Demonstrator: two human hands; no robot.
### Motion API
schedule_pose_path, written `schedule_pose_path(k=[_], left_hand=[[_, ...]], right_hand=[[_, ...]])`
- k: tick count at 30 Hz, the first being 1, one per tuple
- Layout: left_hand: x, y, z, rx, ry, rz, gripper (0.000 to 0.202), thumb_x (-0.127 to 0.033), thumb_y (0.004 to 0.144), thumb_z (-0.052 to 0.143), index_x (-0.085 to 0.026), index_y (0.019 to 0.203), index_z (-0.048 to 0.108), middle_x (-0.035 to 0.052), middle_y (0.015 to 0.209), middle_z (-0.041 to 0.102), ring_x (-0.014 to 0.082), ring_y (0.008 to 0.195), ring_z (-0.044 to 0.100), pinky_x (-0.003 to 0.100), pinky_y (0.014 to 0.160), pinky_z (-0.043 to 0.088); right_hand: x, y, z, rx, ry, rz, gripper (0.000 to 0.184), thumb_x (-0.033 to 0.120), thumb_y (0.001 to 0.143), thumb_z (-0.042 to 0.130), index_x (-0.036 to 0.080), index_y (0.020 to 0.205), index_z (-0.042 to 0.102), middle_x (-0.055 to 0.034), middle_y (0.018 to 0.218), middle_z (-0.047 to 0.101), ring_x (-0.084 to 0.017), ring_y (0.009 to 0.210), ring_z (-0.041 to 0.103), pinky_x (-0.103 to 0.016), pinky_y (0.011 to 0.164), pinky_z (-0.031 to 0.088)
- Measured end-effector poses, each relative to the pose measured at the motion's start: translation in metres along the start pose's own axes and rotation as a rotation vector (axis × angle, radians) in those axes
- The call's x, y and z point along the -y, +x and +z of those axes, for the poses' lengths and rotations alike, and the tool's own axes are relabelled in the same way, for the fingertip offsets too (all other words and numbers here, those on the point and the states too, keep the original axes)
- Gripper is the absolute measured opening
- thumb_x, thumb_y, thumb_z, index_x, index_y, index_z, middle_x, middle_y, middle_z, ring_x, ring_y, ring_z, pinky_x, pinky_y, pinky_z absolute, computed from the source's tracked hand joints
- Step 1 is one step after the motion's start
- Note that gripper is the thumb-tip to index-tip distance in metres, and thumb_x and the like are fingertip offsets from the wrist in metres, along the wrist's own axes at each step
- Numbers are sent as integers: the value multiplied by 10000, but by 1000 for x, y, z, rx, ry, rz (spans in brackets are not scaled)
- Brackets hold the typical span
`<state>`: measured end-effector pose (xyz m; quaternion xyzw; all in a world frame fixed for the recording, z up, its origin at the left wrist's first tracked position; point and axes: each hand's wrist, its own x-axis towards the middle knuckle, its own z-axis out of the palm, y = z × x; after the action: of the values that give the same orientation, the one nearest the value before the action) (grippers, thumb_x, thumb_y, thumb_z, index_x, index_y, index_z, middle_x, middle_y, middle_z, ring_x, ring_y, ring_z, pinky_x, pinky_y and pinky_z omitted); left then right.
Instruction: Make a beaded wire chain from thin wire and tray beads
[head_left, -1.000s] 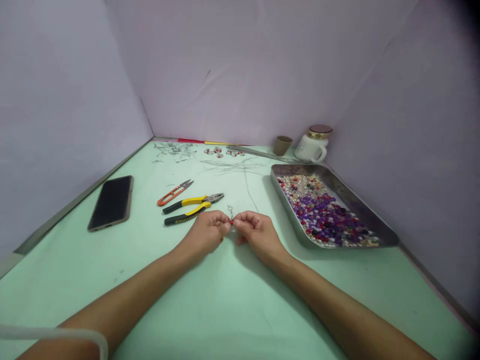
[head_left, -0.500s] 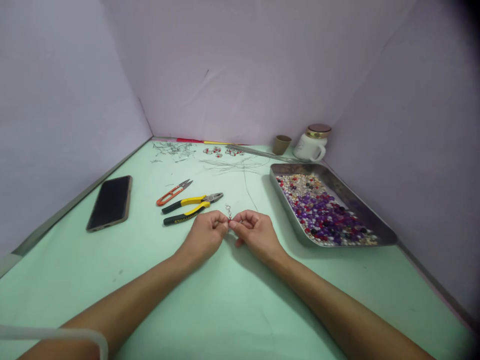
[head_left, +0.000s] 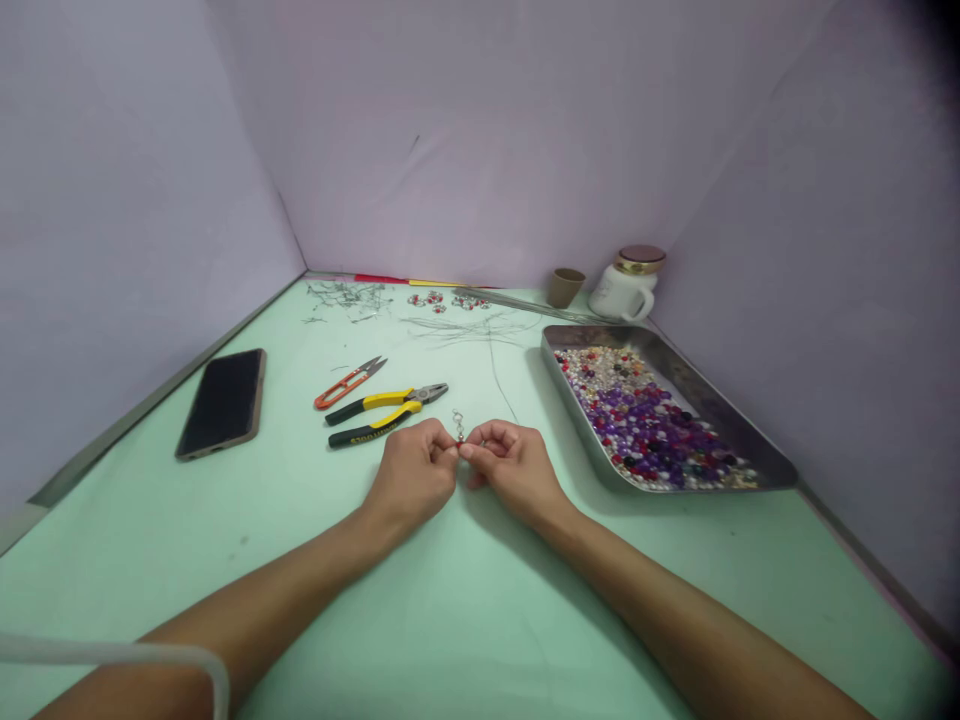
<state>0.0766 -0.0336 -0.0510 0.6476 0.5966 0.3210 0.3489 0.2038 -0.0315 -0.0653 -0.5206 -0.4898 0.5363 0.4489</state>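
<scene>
A small twisted wire piece with beads [head_left: 459, 424] stands up between my two hands, its curled end pointing away from me. My left hand [head_left: 415, 467] pinches its lower part from the left, the thumb pressed to the curled forefinger. From the other side my right hand [head_left: 517, 464] pinches the same spot, fingertips nearly touching the left ones. A reddish bead shows at the pinch; the rest is hidden by the fingers. Just beyond my left hand lie yellow-and-black pliers [head_left: 386, 402] and orange thread snips [head_left: 350, 384].
A metal tray [head_left: 600, 452] of mixed beads stands to the right. Behind are a brown cup [head_left: 565, 288], a lidded white mug [head_left: 628, 285], loose wires [head_left: 469, 328], red-beaded wire pieces [head_left: 427, 299] and wire scraps [head_left: 349, 298]. A phone [head_left: 222, 403] lies left. A pale tube [head_left: 112, 652] crosses the lower left.
Both hands keep their pinch on the beaded wire piece, with only a slight shift of the left hand and wrist. The whole view has moved a little.
</scene>
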Motion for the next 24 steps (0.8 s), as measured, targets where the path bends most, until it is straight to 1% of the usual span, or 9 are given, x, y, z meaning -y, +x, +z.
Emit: schedule_pose_path(k=[8,10,12,14,17,19,21,24], left_hand=[[2,1,3,-16,89,96,103,-171,676,439,-181,573,445,-57,476,396,88,470,359,201,432,270],[1,1,3,-15,77,101,107,-168,676,439,-179,570,442,-58,471,387,84,463,346,200,428,259],[1,2,1,6,17,80,105,-174,674,450,-176,569,444,-61,466,374,77,448,329,197,416,243],[2,5,-3,75,-111,24,93,-190,670,474,-172,581,455,-67,457,366,65,421,309,192,398,224],[5,12,-9,256,-370,-157,70,-216,663,506,-177,622,464,-85,407,331,53,357,269,188,359,170],[7,15,-14,349,-500,-266,55,-209,654,514,-184,646,466,-94,383,311,51,327,256,188,342,137],[8,17,-17,397,-562,-311,46,-186,638,519,-184,654,476,-90,385,321,49,319,265,188,334,132],[7,18,-19,425,-569,-332,49,-167,619,527,-181,634,483,-84,385,334,45,315,268,188,328,136]], right_hand=[[1,0,2,-18,-22,15,112,204,605,608,152,596,509,72,405,455,-79,362,473,-186,382,397],[0,-1,2,-17,-25,0,104,205,612,599,154,598,509,73,407,451,-78,364,468,-185,380,393],[-1,-1,2,-16,-19,-12,103,217,619,596,154,609,516,72,420,451,-77,376,465,-189,391,404],[-2,0,0,-4,-9,-19,117,242,625,602,149,631,531,68,442,455,-75,399,459,-199,413,427],[-2,3,-3,49,10,-8,149,284,641,598,142,660,554,61,478,452,-70,424,432,-217,441,456],[-2,6,-5,78,12,4,152,290,649,587,142,663,560,56,496,456,-68,426,421,-217,435,453],[-2,7,-6,92,4,12,143,285,655,577,144,660,558,55,501,460,-65,412,418,-208,421,437],[-2,7,-6,106,-19,21,130,274,663,563,145,662,551,60,489,458,-59,384,422,-193,402,405]])
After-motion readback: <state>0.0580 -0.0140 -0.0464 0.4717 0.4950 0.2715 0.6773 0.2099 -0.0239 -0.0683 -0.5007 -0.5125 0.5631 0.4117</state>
